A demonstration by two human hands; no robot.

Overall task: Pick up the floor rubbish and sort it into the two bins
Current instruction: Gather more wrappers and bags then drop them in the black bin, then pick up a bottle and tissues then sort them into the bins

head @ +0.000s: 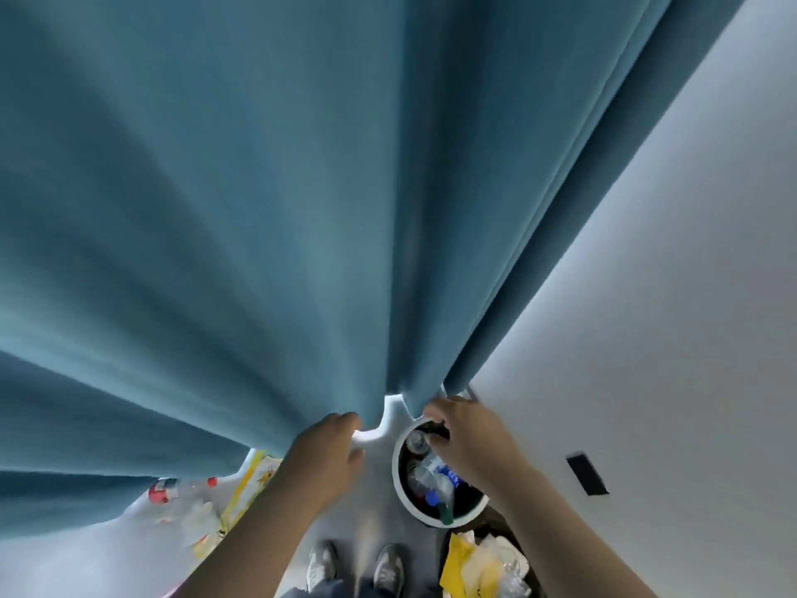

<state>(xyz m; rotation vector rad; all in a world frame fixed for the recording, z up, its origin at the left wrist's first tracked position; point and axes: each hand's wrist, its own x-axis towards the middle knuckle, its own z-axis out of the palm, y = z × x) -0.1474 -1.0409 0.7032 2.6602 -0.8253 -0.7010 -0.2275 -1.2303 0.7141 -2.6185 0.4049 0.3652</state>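
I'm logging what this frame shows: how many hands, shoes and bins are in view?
Hands: 2, the left hand and the right hand
Shoes: 2, the left shoe and the right shoe
Bins: 2, the white-rimmed bin holding bottles and the dark bin holding wrappers
Total: 6

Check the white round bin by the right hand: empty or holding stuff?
Holding stuff. The white bin has clear plastic bottles with blue caps inside, seen through its open top. The right hand is over its rim.
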